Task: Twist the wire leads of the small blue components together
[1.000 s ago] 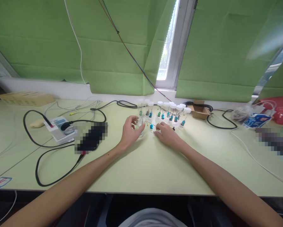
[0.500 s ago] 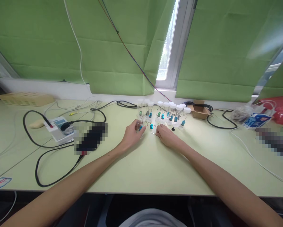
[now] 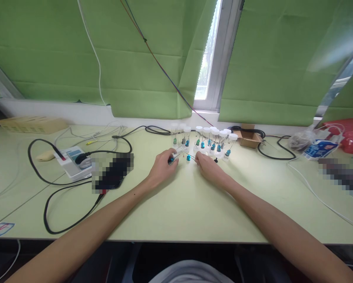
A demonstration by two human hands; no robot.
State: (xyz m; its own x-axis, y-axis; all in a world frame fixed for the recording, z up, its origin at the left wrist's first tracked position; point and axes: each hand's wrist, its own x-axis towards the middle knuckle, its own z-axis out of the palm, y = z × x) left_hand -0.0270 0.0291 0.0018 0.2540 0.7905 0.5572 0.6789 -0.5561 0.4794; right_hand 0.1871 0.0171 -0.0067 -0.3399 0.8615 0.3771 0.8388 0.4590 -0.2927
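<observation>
My left hand (image 3: 163,166) is closed around a clear vial (image 3: 180,150), which lies tilted with its far end pointing right. A small blue piece (image 3: 171,160) shows at those fingers. Across from it, my right hand (image 3: 206,166) has its fingertips pinched together; what they hold is too small to make out. Between the hands sits another small blue piece (image 3: 188,157) with a thin lead reaching toward the right fingertips. A tiny red bit (image 3: 183,156) is beside it. Just behind stand several white-capped clear vials (image 3: 214,138), each with a small blue or green piece inside.
A small black part (image 3: 216,160) lies by my right hand. Farther right are an open cardboard box (image 3: 249,138), black cable and a blue-white packet (image 3: 319,150). On the left, a white device (image 3: 73,161), looped black cable (image 3: 46,204) and a blurred dark object (image 3: 114,171) lie on the table.
The vial at my left hand has tipped from more upright to a rightward slant. A thin white rod seen at my right fingertips no longer shows.
</observation>
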